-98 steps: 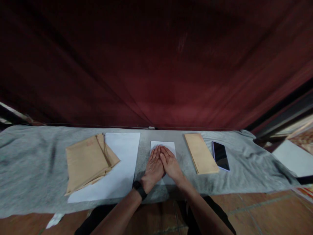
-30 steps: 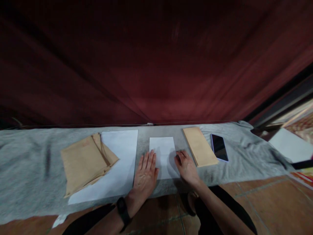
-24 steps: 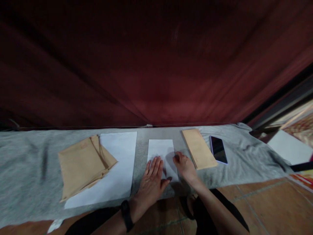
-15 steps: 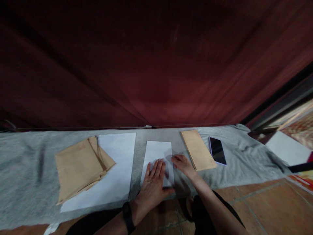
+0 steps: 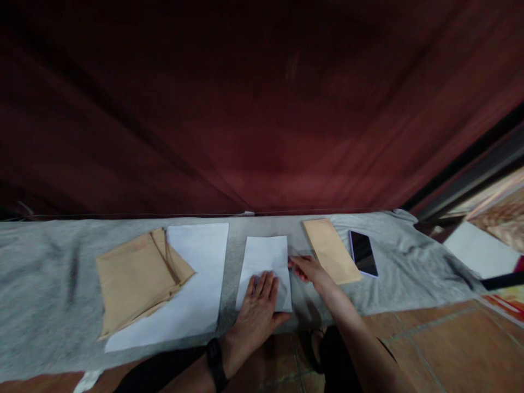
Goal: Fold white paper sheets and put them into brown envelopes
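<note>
Under left hand, fingers slightly spread, white paper may be skewed if pushed at right by right hand; pinching cannot be told.

Home or workplace is unclear: a terracotta-tiled floor, and a bench under grey cloth before a dark red backdrop.

A: Middle sheet?
B: Paper, smooth, matt.
A: Brown pile at left?
B: Paper too, matt, creased.
A: Bench cover?
B: Grey cloth, matt, wrinkled.
A: Phone?
B: Smooth, glossy screen.
A: Floor?
B: Tile, dull.
</note>
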Action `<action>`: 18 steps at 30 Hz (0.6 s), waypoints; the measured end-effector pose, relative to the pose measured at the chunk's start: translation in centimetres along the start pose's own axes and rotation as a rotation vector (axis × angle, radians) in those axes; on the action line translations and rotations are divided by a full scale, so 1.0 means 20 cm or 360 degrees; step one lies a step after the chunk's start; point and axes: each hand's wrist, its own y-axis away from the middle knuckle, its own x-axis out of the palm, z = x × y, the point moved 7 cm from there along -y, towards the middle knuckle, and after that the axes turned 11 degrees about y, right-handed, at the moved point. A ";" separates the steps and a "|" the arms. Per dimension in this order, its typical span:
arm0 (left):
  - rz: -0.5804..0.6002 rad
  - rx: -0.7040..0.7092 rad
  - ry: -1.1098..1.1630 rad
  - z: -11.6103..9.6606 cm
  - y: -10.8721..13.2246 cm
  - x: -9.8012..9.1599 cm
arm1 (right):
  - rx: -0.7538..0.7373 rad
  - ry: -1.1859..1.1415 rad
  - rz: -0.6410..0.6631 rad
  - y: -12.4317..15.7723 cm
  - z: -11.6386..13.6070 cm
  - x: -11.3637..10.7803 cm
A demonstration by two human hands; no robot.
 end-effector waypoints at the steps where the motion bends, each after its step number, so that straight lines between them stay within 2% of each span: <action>1: -0.0010 0.0002 0.0008 0.00 0.00 -0.01 | -0.0018 -0.0054 0.0039 0.00 0.01 0.01; 13: -0.0204 -0.0104 0.0009 0.00 -0.02 -0.06 | -0.0277 -0.0550 0.0276 0.09 0.13 0.14; 16: -0.0292 -0.0053 0.0092 0.02 -0.03 -0.11 | -0.0347 -0.0700 0.0408 0.13 0.20 0.15; 18: -0.0369 -0.0003 0.0259 0.05 -0.04 -0.18 | -0.0384 -0.0763 0.0494 0.14 0.22 0.16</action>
